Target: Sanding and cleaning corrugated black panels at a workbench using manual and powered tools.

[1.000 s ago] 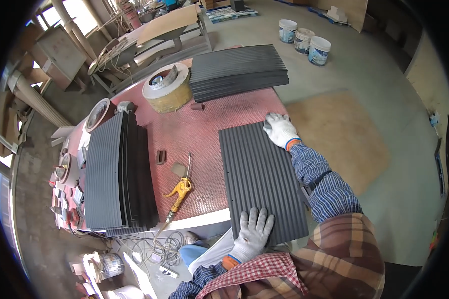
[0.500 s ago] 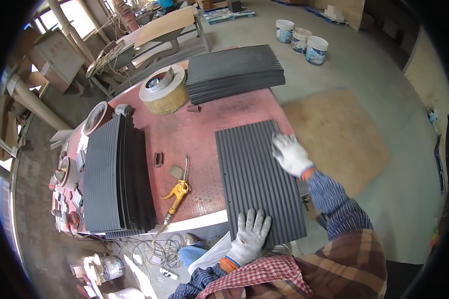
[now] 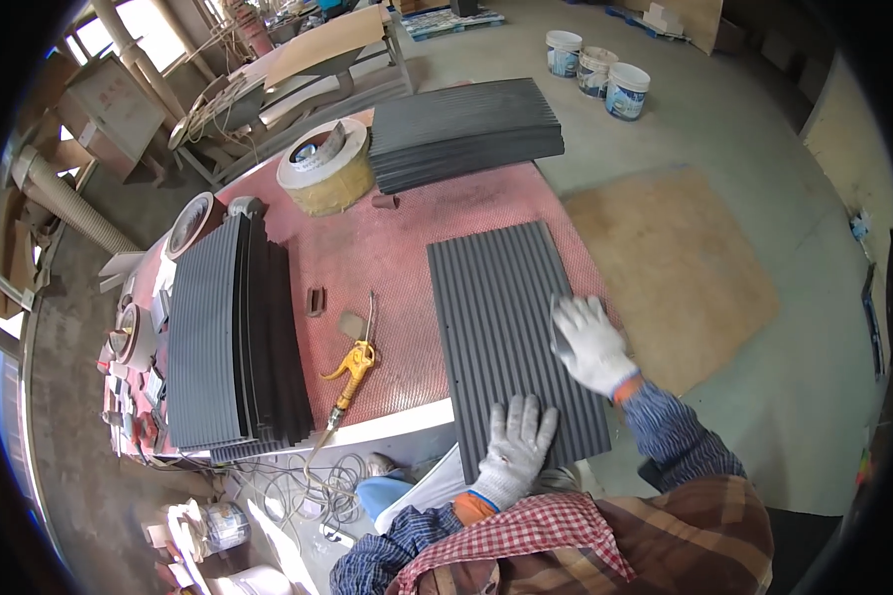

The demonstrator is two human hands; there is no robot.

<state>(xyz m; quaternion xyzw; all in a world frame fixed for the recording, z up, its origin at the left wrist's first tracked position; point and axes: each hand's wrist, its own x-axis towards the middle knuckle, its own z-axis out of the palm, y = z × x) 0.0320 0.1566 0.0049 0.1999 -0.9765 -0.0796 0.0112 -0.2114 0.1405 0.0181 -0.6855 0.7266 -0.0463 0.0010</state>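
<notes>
Red table (image 3: 397, 248), air gun (image 3: 357, 363) and stack (image 3: 203, 337) left of ribbed panel (image 3: 496, 317), left hand (image 3: 514, 451) outspread atop, right hand (image 3: 593, 347), grip unclear

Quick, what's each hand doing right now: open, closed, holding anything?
Left hand: open, palm down on the dark ribbed panel.
Right hand: over the panel's right side, fingers extended; whether it holds anything underneath cannot be told.

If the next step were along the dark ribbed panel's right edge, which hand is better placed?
Right, most likely: the right hand is at that edge of the dark ribbed panel, while the left hand lies on its near end.
</notes>
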